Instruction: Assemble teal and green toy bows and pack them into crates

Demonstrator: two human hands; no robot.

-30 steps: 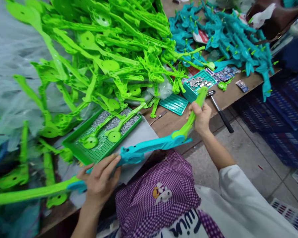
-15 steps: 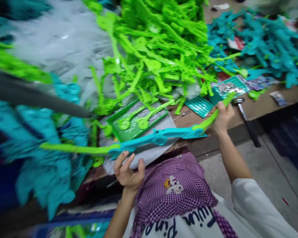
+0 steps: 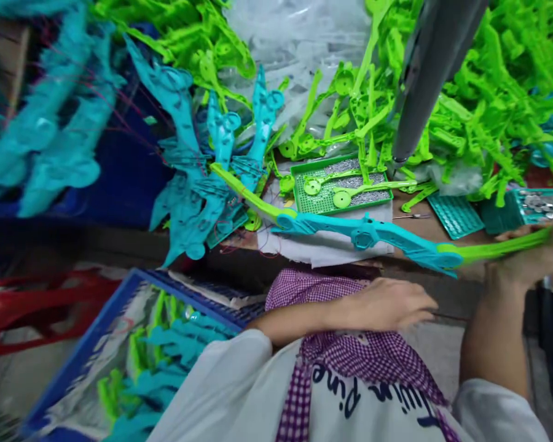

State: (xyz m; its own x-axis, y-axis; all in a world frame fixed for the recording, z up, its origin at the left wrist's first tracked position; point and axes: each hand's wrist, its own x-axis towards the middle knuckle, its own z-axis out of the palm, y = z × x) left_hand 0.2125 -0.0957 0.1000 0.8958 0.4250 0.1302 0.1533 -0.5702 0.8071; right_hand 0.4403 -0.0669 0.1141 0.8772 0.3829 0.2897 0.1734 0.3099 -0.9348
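Observation:
A long blue plastic part [image 3: 364,236] with a lime green arm at each end stretches above the table edge. My right hand [image 3: 529,258], blurred at the right border, is closed round its right green arm [image 3: 502,248]. In front of the purple checked apron, my left hand [image 3: 391,304] holds nothing, its fingers stretched towards the right, below the blue part and apart from it. Behind the part, a green tray [image 3: 320,202] of small metal pieces has two green arms lying across it.
Piles of lime green arms [image 3: 479,116] and blue parts [image 3: 188,190] cover the table. A dark grey tool [image 3: 426,80] hangs above it. A blue crate [image 3: 87,344] stands at lower left, a teal tray [image 3: 456,215] at right.
The view has swung left, bringing the crate into sight. My left hand has left the blue part and moved across the apron. My right hand still holds the right green arm.

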